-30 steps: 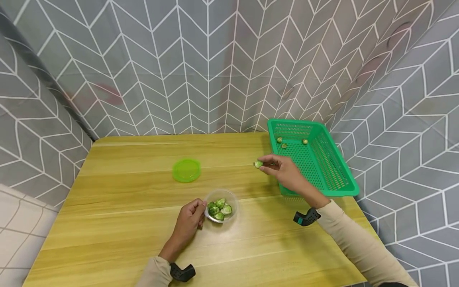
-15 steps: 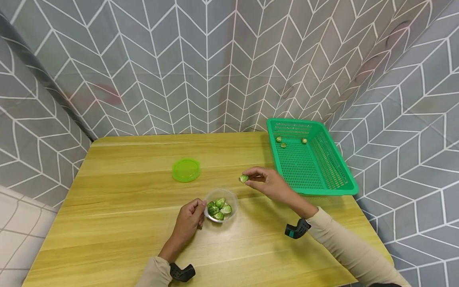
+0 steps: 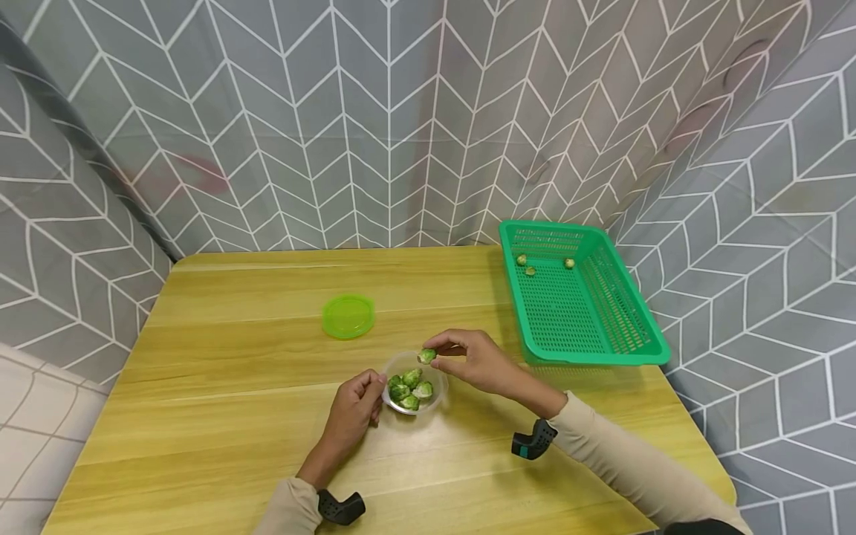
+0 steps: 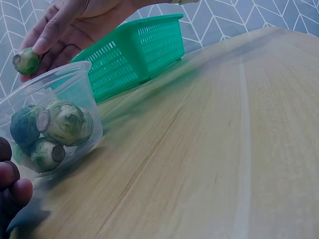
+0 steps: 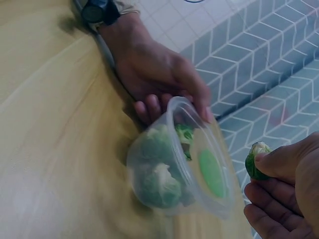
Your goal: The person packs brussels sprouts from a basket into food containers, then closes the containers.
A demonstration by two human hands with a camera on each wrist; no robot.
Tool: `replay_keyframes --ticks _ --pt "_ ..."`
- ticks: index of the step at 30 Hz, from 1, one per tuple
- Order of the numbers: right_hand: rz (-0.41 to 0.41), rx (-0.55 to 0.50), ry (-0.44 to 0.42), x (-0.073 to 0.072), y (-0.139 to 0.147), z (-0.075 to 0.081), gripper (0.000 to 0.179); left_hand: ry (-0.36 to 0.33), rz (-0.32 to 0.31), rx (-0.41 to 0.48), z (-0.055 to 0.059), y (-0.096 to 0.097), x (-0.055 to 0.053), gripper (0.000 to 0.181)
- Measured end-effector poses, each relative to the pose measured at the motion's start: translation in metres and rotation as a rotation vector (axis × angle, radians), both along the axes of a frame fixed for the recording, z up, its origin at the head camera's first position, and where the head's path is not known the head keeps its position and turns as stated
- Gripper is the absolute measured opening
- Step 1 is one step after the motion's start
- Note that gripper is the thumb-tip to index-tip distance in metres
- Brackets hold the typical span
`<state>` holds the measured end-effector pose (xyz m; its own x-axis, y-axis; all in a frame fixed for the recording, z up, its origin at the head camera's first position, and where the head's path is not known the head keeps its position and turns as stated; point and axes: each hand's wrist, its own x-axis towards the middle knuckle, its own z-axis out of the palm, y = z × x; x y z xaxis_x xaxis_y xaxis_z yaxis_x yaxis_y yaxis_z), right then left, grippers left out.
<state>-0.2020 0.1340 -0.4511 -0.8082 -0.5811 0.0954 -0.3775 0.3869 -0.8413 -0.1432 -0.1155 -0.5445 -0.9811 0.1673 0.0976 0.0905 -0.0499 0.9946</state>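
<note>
A clear plastic container (image 3: 436, 401) stands on the table with several Brussels sprouts (image 3: 411, 390) inside. My left hand (image 3: 353, 405) pinches its left rim between thumb and fingers. Over the container's back right edge, my right hand (image 3: 476, 362) pinches one Brussels sprout (image 3: 426, 357) by thumb and fingertips. The right wrist view shows that held sprout (image 5: 257, 160) just beyond the container's mouth, while in the left wrist view it appears (image 4: 27, 61) above the rim.
A green plastic basket (image 3: 595, 357) sits at the table's back right, with 3 Brussels sprouts (image 3: 530, 271) at its far end. A green round lid (image 3: 348, 316) lies on the wooden table (image 3: 254, 319) behind the container. Patterned grey curtains (image 3: 374, 134) surround the table's back and sides.
My right hand has carried the sprout left and toward me, from beside the basket to over the container's edge. The left hand keeps its hold on the rim.
</note>
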Motion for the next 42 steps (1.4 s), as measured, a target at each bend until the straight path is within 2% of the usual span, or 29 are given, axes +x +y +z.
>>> replay_keyframes --ticks 7,14,23,29,36,42 --pt "0.049 0.027 0.038 0.001 -0.012 -0.007 0.026 -0.019 0.006 -0.009 0.001 0.000 -0.001 0.039" --pt "0.063 0.090 0.052 0.004 -0.025 -0.011 0.027 -0.022 0.002 -0.011 0.000 0.000 -0.001 0.039" --pt "0.086 0.240 0.178 0.009 -0.039 -0.013 0.028 -0.026 0.004 -0.009 0.002 0.000 0.000 0.039" --pt "0.097 0.314 0.227 0.011 -0.043 -0.016 0.029 -0.030 0.002 -0.004 0.002 0.001 0.000 0.039" --pt "0.101 0.330 0.237 0.012 -0.042 -0.011 0.030 -0.022 -0.001 0.004 0.003 0.001 0.000 0.037" --pt "0.087 0.290 0.238 0.010 -0.036 -0.005 0.029 -0.025 0.008 0.001 0.004 0.000 0.000 0.037"
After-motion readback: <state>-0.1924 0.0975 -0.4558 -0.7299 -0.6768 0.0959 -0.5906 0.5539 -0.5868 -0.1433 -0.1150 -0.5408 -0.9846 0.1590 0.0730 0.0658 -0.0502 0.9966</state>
